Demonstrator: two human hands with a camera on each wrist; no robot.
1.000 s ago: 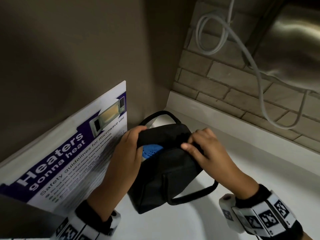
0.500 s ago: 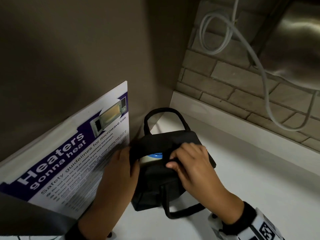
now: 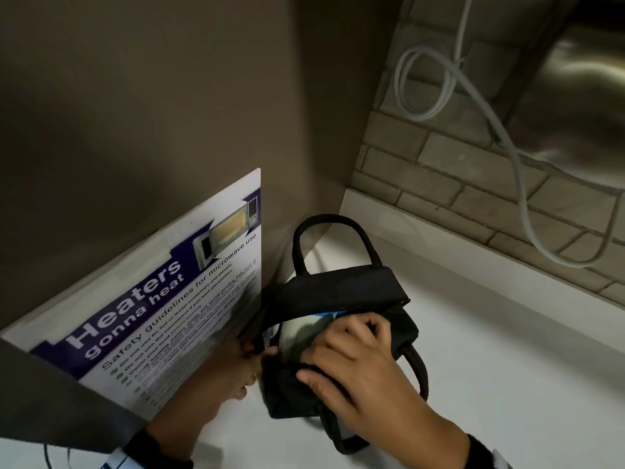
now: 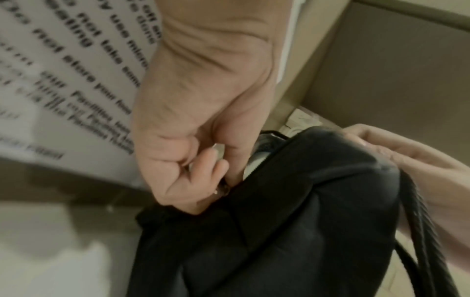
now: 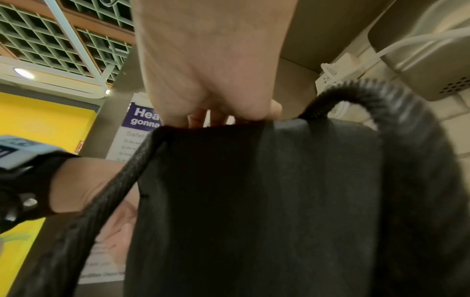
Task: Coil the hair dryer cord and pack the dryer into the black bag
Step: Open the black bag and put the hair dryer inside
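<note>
The black bag stands on the white counter in the corner, its mouth partly open. The hair dryer shows inside as a pale body with a blue patch; its cord is hidden. My left hand is at the bag's left end. In the left wrist view, the left hand has its curled fingers pinching a small metal zipper pull on the bag. My right hand grips the bag's near rim, thumb outside and fingers over the edge. The right wrist view shows the right hand on the bag.
A microwave-safety poster leans on the brown wall, just left of my left hand. A white cable loops down the brick wall under a steel appliance. A power strip sits behind the bag. Bare counter lies to the right.
My left hand slid from the bag's top rim down to its left end. My right hand shifted onto the near rim. The bag turned more upright and less of the dryer's blue shows.
</note>
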